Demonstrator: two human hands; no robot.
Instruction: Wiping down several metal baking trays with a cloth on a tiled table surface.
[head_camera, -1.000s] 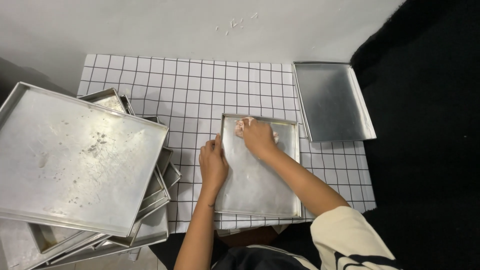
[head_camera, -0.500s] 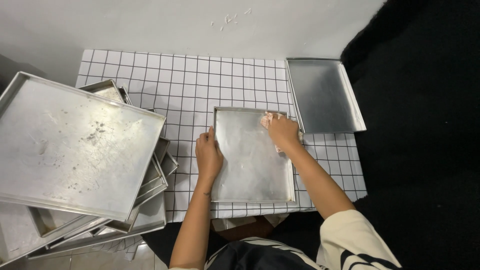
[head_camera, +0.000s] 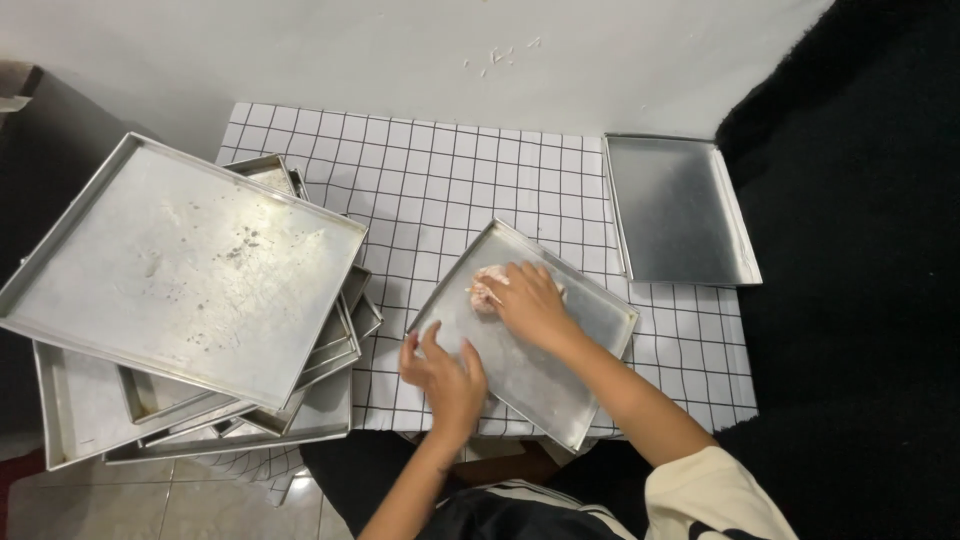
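Note:
A shallow metal baking tray (head_camera: 590, 310) lies turned at an angle on the white table with a black grid pattern (head_camera: 450, 190). My right hand (head_camera: 525, 300) presses a pale crumpled wad, a cloth or tissue (head_camera: 484, 288), onto the tray's inner face near its far left corner. My left hand (head_camera: 447, 375) rests with spread fingers on the tray's near left edge, holding it down.
A second metal tray (head_camera: 675, 210) lies flat at the table's right edge. At the left a heap of several larger and smaller metal trays (head_camera: 180, 270) overhangs the table, the top one tilted. White wall behind, black surface to the right.
The tray has been rotated from square-on to diagonal. My right hand has moved from the tray's far right corner to its far left part, and my left hand slid down to the near edge.

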